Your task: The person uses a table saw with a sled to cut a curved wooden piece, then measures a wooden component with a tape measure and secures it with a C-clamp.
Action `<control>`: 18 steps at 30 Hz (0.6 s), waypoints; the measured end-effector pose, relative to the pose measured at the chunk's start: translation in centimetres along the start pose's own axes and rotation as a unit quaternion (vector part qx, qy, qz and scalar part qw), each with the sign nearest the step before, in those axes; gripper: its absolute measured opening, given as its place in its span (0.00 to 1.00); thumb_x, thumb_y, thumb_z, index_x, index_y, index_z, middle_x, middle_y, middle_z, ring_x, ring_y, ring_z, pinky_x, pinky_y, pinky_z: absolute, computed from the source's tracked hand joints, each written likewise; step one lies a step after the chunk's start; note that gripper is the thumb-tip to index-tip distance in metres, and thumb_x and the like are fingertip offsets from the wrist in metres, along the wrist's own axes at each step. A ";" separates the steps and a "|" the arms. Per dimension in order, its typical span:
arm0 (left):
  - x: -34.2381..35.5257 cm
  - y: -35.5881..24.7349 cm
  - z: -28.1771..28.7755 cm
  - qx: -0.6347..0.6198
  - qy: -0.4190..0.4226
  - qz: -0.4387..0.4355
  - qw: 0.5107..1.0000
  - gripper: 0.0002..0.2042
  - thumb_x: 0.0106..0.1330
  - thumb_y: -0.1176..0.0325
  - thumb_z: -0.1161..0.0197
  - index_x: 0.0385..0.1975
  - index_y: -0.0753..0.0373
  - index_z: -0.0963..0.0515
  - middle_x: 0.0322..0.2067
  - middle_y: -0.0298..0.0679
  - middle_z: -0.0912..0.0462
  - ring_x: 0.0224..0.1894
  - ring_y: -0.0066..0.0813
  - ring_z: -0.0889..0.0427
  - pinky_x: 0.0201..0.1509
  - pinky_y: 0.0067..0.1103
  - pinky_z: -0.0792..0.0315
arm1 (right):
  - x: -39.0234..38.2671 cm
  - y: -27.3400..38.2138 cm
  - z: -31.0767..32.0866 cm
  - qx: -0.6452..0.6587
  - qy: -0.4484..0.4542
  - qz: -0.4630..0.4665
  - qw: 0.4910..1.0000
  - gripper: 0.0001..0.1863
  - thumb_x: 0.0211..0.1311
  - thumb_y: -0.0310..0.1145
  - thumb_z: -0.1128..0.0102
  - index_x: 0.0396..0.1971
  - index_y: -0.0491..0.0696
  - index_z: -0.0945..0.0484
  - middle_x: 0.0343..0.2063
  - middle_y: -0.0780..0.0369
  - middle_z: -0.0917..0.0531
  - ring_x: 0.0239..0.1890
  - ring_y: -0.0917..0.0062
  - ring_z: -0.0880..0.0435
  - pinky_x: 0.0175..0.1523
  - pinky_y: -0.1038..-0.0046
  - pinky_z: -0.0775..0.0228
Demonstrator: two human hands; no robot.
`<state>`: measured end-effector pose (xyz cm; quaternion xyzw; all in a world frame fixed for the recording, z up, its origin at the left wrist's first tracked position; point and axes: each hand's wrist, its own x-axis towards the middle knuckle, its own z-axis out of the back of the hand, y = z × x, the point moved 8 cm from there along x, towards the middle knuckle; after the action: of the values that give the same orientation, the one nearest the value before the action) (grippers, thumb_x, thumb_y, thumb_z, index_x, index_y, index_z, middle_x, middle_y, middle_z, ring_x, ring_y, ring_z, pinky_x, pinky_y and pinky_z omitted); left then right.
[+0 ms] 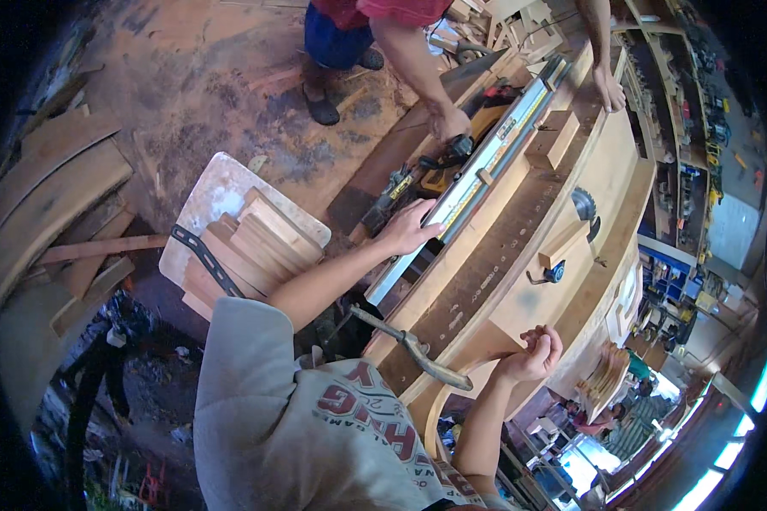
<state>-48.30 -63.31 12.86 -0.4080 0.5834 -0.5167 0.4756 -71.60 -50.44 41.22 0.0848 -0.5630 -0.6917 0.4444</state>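
Observation:
My left hand (411,228) rests at the near part of a long silver metal rail (460,204), its fingers stretched out along the rail's edge. The rail lies along the far-left side of a long wooden workbench (486,294). My right hand (533,353) is raised over the bench's right side, fingers curled in; whatever they may hold is hidden. Between my forearms a metal clamp (418,351) sits at the bench's near end. A round saw blade (585,209), a wooden block (564,242) and a small blue-topped item (554,272) lie beyond my right hand.
Across the bench, a co-worker's hand (453,123) is on a dark and yellow power tool (439,166); the other hand (608,89) rests on the bench's far end. Wood strips (260,238) lie on a pale board (222,183) at left. A wooden block (554,139) stands mid-bench.

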 end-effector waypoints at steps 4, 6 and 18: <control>-0.2 -0.9 0.5 0.006 -0.025 -0.013 1.000 0.29 0.67 0.52 0.34 0.61 0.67 0.26 0.52 0.50 0.21 0.55 0.46 0.21 0.60 0.34 0.29 | -0.1 -0.2 0.1 0.003 -0.001 -0.008 1.000 0.10 0.68 0.27 0.48 0.38 0.39 0.19 0.30 0.57 0.17 0.26 0.79 0.20 0.32 0.78 0.25; -0.3 -0.9 0.7 0.010 -0.033 -0.008 0.999 0.28 0.66 0.53 0.34 0.60 0.66 0.25 0.50 0.49 0.20 0.53 0.45 0.21 0.58 0.33 0.28 | -0.2 -0.1 0.1 -0.003 -0.007 -0.009 1.000 0.10 0.68 0.27 0.48 0.38 0.39 0.19 0.30 0.57 0.17 0.26 0.79 0.20 0.32 0.78 0.26; 0.2 -1.6 0.7 -0.037 -0.023 -0.029 0.999 0.26 0.63 0.58 0.30 0.59 0.64 0.22 0.46 0.45 0.19 0.49 0.42 0.19 0.56 0.33 0.27 | -0.3 -0.2 0.4 -0.018 -0.018 -0.019 0.999 0.08 0.66 0.26 0.45 0.35 0.38 0.18 0.29 0.58 0.17 0.28 0.78 0.19 0.33 0.76 0.23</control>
<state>-47.69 -63.83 14.40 -0.4535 0.5791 -0.4987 0.4586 -71.74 -49.97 41.11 0.0747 -0.5565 -0.7116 0.4223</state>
